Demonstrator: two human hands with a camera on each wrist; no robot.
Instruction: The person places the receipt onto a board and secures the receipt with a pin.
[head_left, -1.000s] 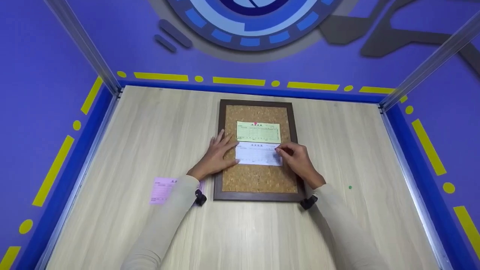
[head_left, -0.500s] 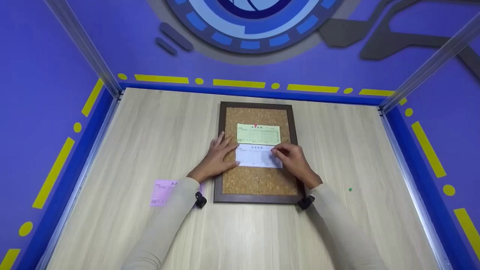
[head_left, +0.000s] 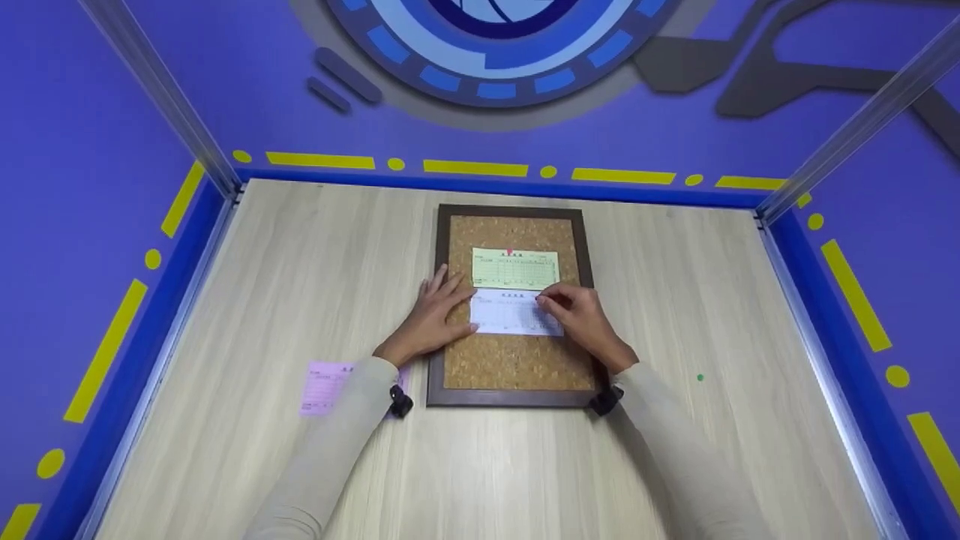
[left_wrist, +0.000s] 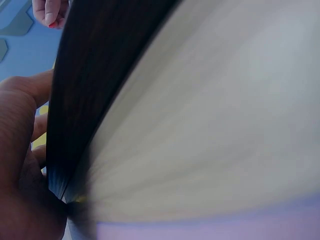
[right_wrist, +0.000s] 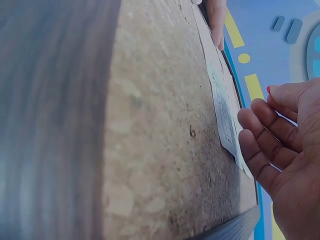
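A white slip [head_left: 510,315] lies on the cork board [head_left: 517,364], just below a green slip [head_left: 515,270] that has a pink-red pin [head_left: 509,252] at its top edge. The left hand [head_left: 433,315] rests spread over the board's left frame, thumb and a fingertip on the white slip's left edge. Above the slip's upper right part, the right hand [head_left: 586,319] pinches a small red pin [right_wrist: 268,89] between thumb and finger. In the right wrist view its other fingers are loosely curled. The pin's point is hidden.
A pink slip [head_left: 322,386] lies on the table left of the board, partly under the left sleeve. A small green pin [head_left: 700,377] sits on the table to the right. Blue walls [head_left: 495,135] with yellow marks surround the table.
The right hand has moved a little to the left over the white slip, still pinching the red pin. The left hand stays where it was on the board and slip.
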